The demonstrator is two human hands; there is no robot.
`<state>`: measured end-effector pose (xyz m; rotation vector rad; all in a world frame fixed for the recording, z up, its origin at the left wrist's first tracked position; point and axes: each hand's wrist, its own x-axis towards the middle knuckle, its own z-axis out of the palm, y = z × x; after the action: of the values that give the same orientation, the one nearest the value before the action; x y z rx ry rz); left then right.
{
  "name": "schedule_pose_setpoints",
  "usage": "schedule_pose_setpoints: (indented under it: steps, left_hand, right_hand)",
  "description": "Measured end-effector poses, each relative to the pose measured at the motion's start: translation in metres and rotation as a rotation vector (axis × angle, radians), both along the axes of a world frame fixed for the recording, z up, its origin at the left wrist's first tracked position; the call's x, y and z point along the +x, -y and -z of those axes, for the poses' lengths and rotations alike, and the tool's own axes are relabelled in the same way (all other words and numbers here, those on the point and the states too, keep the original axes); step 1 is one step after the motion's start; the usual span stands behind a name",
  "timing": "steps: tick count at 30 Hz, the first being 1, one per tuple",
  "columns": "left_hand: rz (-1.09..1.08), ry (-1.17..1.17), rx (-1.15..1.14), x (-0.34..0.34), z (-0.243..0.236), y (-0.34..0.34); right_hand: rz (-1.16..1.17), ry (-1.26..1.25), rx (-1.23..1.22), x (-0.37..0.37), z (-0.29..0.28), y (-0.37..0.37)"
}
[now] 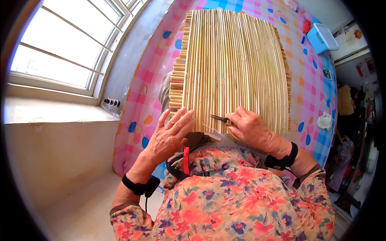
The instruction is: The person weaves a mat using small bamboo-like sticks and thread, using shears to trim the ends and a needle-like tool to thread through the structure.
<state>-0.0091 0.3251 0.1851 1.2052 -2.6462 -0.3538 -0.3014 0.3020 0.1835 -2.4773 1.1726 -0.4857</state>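
A panel of straight, pale yellow reed stalks (pixel 237 68) laid side by side rests across my lap. Cut ends of crosswise stalks (pixel 177 88) stick out along its left side, under the top layer. My left hand (pixel 171 134) lies with fingers spread at the panel's near left corner, holding nothing. In my right hand (pixel 251 127), at the near edge, is a pair of scissors (pixel 219 118); their dark blades point left over the stalks, and most of the handle is hidden by my fingers. A thin pale strand (pixel 211 128) runs between my hands at the edge.
A checked cloth (pixel 136 116) with coloured leaf shapes spreads beneath the panel. A barred window (pixel 60 44) and sill (pixel 60 112) stand at the left, with small dark-and-white spools (pixel 111 102). To the right are a blue lidded box (pixel 320 40) and a white plastic bag (pixel 325 121).
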Motion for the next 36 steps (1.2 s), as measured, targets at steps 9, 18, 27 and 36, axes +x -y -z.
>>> schedule_pose_setpoints:
  steps: [9, 18, 27, 36]
  left_hand:
    - [0.265, 0.050, -0.151, -0.007, 0.008, 0.050]
    - [0.302, -0.117, -0.011, -0.029, -0.023, 0.070]
    - [0.229, -0.305, 0.011, -0.061, -0.102, 0.079]
    - [-0.237, -1.030, 0.441, -0.038, -0.172, 0.084]
  right_hand:
    - [0.039, 0.100, 0.059, -0.016, -0.007, 0.002]
    - [0.259, 0.388, -0.071, -0.045, -0.053, -0.004]
    - [0.019, 0.529, -0.183, -0.044, -0.088, -0.049]
    - [0.137, 0.455, -0.249, -0.050, -0.051, -0.017]
